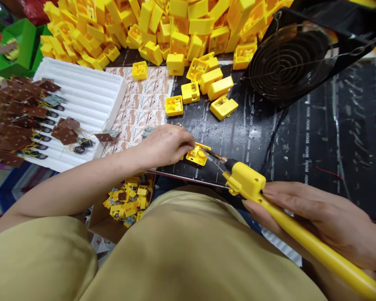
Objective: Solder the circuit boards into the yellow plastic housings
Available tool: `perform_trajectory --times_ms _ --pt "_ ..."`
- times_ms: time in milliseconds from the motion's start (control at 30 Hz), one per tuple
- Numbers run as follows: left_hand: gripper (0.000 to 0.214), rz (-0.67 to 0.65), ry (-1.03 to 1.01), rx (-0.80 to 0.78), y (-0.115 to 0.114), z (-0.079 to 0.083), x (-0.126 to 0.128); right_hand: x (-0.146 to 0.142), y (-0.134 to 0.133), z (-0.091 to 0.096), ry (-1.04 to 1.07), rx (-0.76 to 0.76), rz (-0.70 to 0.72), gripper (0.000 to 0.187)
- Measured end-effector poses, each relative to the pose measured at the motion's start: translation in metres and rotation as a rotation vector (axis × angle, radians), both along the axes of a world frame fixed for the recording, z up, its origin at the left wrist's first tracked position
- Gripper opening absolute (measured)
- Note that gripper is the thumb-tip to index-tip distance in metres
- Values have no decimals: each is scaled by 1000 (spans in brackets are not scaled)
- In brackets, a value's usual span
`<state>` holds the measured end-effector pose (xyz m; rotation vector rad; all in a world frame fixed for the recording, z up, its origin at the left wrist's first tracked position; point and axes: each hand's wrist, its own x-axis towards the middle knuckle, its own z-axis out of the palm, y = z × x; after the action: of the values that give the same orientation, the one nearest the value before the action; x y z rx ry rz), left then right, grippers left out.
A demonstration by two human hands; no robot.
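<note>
1. The left hand (164,145) lies at the near left edge of the mat (301,138), fingers curled down, pinning a housing (198,155) flat against it.
2. The right hand (329,221), off the mat's near right edge, is wrapped loosely round the handle of an iron (247,182). The iron's tip touches the housing's right side.
3. A tray (94,90) sits left of the mat, its left half covered with boards (15,125).
4. A box (97,217) stands below the mat's near left corner, holding small yellow parts (128,200).
5. A pile (163,25) of housings fills the mat's far left side.
6. A fan (288,58) stands on the mat's far edge.
</note>
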<state>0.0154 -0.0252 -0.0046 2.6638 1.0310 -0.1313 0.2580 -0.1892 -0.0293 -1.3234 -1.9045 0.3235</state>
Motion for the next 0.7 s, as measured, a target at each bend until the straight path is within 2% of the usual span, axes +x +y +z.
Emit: perform_trajectory --times_ms 167,233,400,567,700 --pt "17 62 71 -17 4 0 12 -9 9 4 22 -10 0 7" --pt "18 54 99 -20 4 0 14 -6 14 4 -16 20 10 9" --pt "20 22 42 32 6 -3 10 3 23 3 -169 43 177 3" --pt "21 -5 20 60 6 -7 8 -14 22 12 -65 129 103 22" --pt "22 7 28 65 5 -7 10 -17 18 24 -107 38 147 15"
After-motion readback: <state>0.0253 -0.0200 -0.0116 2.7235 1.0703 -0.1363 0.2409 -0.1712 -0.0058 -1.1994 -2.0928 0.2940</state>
